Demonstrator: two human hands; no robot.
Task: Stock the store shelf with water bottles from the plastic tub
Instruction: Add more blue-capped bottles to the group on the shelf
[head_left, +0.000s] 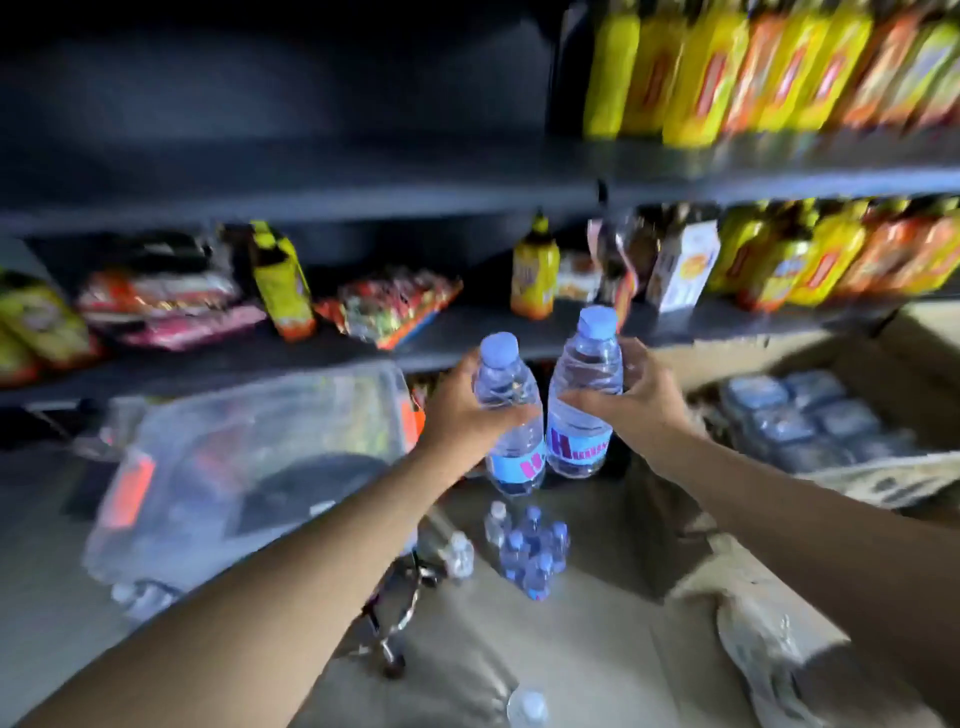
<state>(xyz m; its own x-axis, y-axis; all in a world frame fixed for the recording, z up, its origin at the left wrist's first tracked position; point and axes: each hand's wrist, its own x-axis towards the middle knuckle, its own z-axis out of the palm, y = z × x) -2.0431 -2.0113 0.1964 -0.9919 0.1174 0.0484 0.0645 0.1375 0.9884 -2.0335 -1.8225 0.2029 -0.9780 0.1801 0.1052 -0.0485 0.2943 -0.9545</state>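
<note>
We hold two upright water bottles side by side: our left hand (462, 410) wraps fingers around one bottle (511, 415), our right hand (636, 400) grips the other (582, 405).

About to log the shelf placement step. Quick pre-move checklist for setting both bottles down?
1. Left hand grips left bottle: ok.
2. Right hand grips right bottle: ok.
3. Both bottles upright, caps on: ok.
4. Bare patch of shelf ahead of the bottles: ok.
5. Bagged snacks close beside that patch, may get nudged: cannot tell.
6. More bottles waiting below: ok.
</note>
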